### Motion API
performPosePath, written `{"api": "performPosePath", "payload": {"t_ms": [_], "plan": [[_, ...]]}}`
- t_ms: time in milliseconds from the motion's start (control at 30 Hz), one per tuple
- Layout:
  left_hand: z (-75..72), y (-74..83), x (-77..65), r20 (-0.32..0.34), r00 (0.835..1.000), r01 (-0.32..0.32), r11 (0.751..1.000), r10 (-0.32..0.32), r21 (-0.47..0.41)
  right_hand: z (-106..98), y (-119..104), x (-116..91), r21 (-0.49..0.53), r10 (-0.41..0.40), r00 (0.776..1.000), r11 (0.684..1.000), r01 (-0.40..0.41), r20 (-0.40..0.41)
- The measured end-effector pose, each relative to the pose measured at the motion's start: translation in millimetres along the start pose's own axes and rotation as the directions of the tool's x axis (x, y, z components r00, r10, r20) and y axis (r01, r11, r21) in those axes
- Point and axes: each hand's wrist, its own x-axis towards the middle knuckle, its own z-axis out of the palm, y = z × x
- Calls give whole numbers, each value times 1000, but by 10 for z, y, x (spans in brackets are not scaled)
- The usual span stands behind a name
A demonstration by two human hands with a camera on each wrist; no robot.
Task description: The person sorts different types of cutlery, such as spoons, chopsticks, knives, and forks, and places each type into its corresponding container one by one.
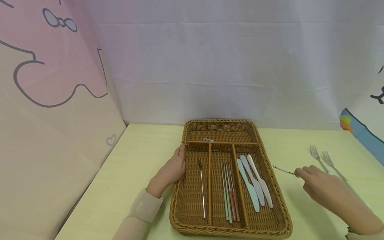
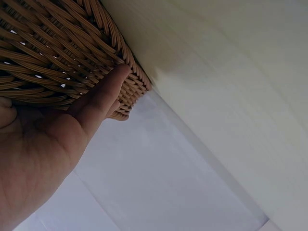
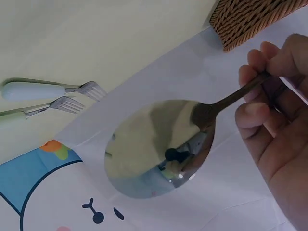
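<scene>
A brown wicker cutlery basket (image 1: pixel 209 186) stands on the table. My left hand (image 1: pixel 172 166) rests against its left outer side, and in the left wrist view the fingers lie straight along the wicker wall (image 2: pixel 48 53). My right hand (image 1: pixel 324 186), to the right of the basket, pinches a metal spoon (image 3: pixel 159 149) by its handle between thumb and fingers. The bowl of the spoon points away from the hand and is shiny. From the head view the spoon (image 1: pixel 285 170) shows nearly edge-on, above the table.
Three knives (image 1: pixel 253 181) lie in the right compartment, several chopsticks (image 1: pixel 229 193) in the middle. A thin silver utensil (image 1: pixel 202 190) is in the left one, a metal tip (image 1: pixel 207 139) in the back one. Two forks (image 1: pixel 314 152) lie on the table (image 1: pixel 150 143) beyond the right hand.
</scene>
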Motion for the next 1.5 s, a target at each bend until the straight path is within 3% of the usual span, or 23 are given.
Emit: {"api": "performPosePath", "payload": {"t_ms": [67, 233, 533, 967, 1300, 1500], "plan": [[-5, 0, -4, 1, 1000, 0, 1000, 0, -4, -16, -40, 85, -1, -50, 997, 999, 50, -66], [-12, 2, -9, 6, 1000, 6, 1000, -6, -15, -49, -157, 298, -45, -178, 974, 984, 173, -140], [-5, -3, -9, 6, 1000, -3, 1000, 3, -9, -95, -447, 657, -85, -333, 924, 943, 323, -189], [13, -20, 3, -10, 1000, -16, 1000, 15, -9, -76, -892, 1036, -211, -534, 834, 839, 501, -142], [9, -23, 12, -2, 1000, -15, 1000, 15, -15, -72, -1240, 1200, -231, -609, 792, 778, 585, -46], [6, -25, 7, 0, 1000, -10, 1000, 10, -28, -37, -1458, 1273, -250, -667, 743, 712, 656, 50]]}}
